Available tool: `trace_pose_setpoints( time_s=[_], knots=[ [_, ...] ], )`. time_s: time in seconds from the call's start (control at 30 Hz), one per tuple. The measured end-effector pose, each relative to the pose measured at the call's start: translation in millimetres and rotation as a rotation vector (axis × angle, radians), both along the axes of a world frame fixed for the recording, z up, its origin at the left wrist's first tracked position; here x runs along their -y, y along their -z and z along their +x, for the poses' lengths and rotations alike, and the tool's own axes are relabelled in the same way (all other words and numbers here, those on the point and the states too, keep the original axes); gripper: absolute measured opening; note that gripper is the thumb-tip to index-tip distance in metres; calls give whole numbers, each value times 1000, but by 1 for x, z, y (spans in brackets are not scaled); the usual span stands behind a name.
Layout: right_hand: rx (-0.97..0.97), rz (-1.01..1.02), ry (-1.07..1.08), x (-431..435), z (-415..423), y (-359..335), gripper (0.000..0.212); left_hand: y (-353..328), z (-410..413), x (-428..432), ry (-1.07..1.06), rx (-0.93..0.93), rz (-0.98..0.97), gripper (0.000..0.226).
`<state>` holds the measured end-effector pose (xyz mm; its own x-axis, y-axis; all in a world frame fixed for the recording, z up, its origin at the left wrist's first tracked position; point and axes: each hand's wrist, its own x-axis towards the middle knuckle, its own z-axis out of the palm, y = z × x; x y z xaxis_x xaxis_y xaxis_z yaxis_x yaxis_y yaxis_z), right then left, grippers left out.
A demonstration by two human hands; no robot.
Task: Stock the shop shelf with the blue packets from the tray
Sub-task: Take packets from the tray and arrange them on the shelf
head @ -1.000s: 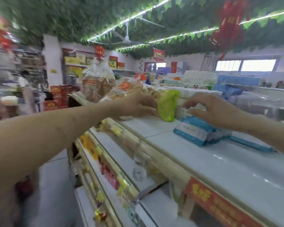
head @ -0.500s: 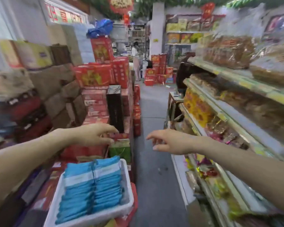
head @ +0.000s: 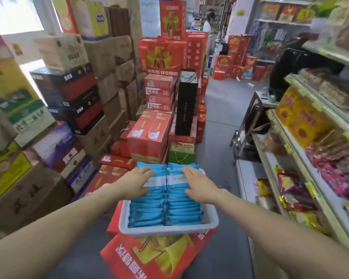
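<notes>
A white plastic tray (head: 165,230) sits on a red carton low in the middle of the view. It holds two rows of upright blue packets (head: 165,206). My left hand (head: 135,181) lies with straight fingers over the far end of the left row. My right hand (head: 199,184) lies the same way over the far end of the right row. Neither hand has fingers curled round a packet. The shop shelf (head: 302,158) with snack bags runs along the right side.
Stacked cardboard and red gift cartons (head: 159,55) fill the left and centre. A tall black box (head: 186,101) stands on red cartons behind the tray. A grey aisle floor (head: 220,109) leads away, with a person far back.
My view swung from the shelf top down to the tray. Both hands left the shelf, crossed the aisle and came down onto the blue packets in the tray.
</notes>
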<state>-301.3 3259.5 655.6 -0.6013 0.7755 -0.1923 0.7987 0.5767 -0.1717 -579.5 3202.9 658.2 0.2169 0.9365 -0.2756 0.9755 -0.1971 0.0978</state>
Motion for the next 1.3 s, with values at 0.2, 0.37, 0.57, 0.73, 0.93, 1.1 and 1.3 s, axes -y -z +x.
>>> trace_pose_setpoints(
  time_s=[0.2,0.37,0.57,0.73,0.93,1.1,1.3],
  knots=[
    [89,61,68,-28,-10,0,84,32,-3,-17,7,-104,91,70],
    [154,183,-38,-34,-7,6,61,46,-12,-21,87,22,259,46],
    [37,105,-138,-26,-7,12,40,47,-32,-24,123,126,233,29],
    [15,99,-144,-30,-9,13,35,44,-38,-33,194,175,91,37],
    [-59,-68,-107,-37,-2,16,46,49,-38,-37,218,203,-27,59],
    [-82,-56,-100,-44,31,-28,38,-2,-23,-63,271,273,-85,59],
    [-163,28,44,-46,119,-142,60,-110,46,-120,355,428,-53,71]
  ],
)
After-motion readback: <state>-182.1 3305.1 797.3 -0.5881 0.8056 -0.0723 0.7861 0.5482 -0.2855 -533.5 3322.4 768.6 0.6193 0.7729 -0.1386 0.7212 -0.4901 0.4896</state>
